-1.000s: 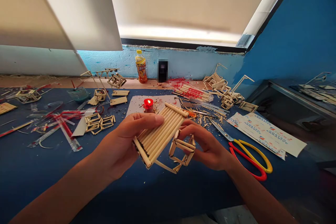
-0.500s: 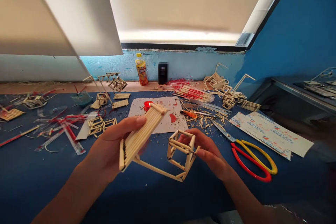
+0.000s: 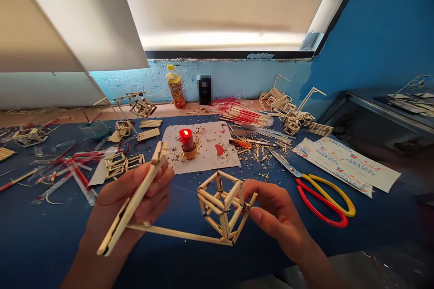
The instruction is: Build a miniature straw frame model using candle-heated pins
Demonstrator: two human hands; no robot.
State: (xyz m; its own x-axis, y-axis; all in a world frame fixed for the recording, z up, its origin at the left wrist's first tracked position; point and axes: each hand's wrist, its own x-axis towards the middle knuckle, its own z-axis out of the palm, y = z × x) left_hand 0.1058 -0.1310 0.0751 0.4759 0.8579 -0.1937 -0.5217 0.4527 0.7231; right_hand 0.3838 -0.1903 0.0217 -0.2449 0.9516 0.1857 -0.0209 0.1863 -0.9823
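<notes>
My left hand (image 3: 115, 198) is closed around the flat panel (image 3: 135, 205) of a wooden stick model, which shows nearly edge-on. One long stick (image 3: 179, 234) runs rightward from beneath that panel to a small open cube frame (image 3: 210, 199), its joints dark. At the cube's right side, my right hand (image 3: 280, 216) pinches a short stick end between thumb and forefinger. A thin thread seems to stretch from the left fingers to the cube. Behind the model a lit red candle (image 3: 187, 140) stands on a stained white sheet (image 3: 210, 162).
Scissors (image 3: 325, 198) with red and yellow handles lie at right beside printed sheets (image 3: 352, 162). An orange cutter (image 3: 241, 143) rests among stick scraps. Further stick models (image 3: 298, 117), bundled red-tipped sticks (image 3: 244, 116), plastic wrappers (image 3: 77, 171) and a drink bottle (image 3: 175, 88) stand or lie around.
The panel has turned from its broad face to nearly edge-on and moved left and lower with my left hand. The cube has rotated and shifted slightly left. The candle is now uncovered.
</notes>
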